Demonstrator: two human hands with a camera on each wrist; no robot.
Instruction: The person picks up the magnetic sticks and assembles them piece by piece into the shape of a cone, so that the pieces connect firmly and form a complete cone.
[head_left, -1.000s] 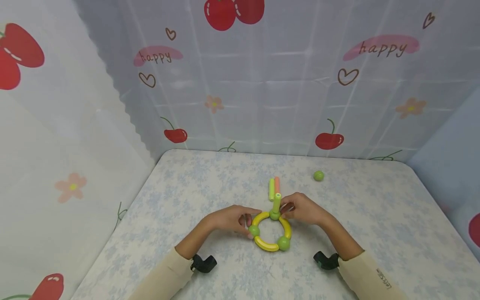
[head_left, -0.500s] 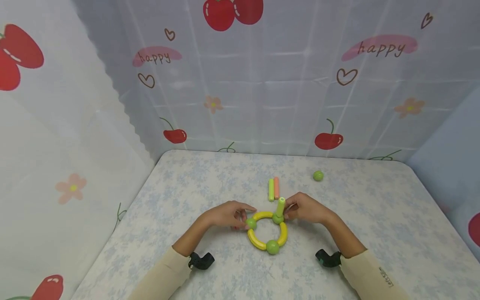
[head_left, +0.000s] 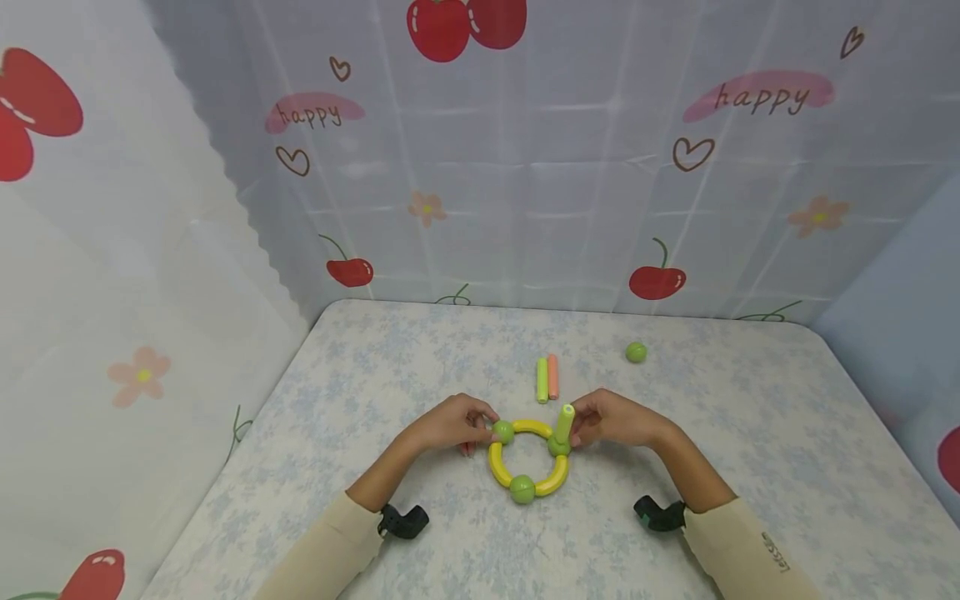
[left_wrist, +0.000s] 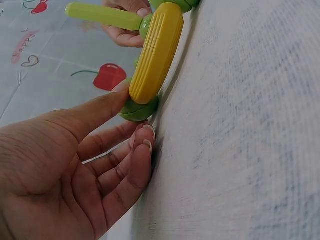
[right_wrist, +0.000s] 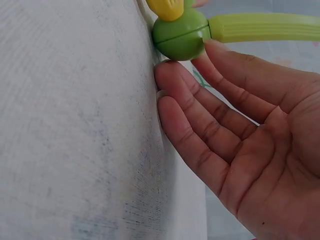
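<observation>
A ring of yellow curved rods (head_left: pixel 551 477) joined by green balls lies on the table. My left hand (head_left: pixel 446 423) pinches the ring's far-left ball (head_left: pixel 503 431); in the left wrist view its thumb is on that ball (left_wrist: pixel 139 111). On the right side, a light green rod (head_left: pixel 566 423) stands up from another ball (head_left: pixel 558 447). My right hand (head_left: pixel 618 418) pinches this ball between thumb and index finger, its other fingers close to the tabletop in the right wrist view. The third ball (head_left: pixel 522 489) is at the near side, touched by neither hand.
Beyond the ring, a yellow-green rod (head_left: pixel 542 381) and an orange-pink rod (head_left: pixel 553 377) lie side by side. A loose green ball (head_left: pixel 636 352) sits farther right. Something small and red (head_left: pixel 468 448) shows under my left hand, mostly hidden. Printed curtains border the table.
The ring has turned clockwise and shifted slightly left. Its near ball has swung left, and the upright rod has moved right and nearer. Both hands have stayed at the ring.
</observation>
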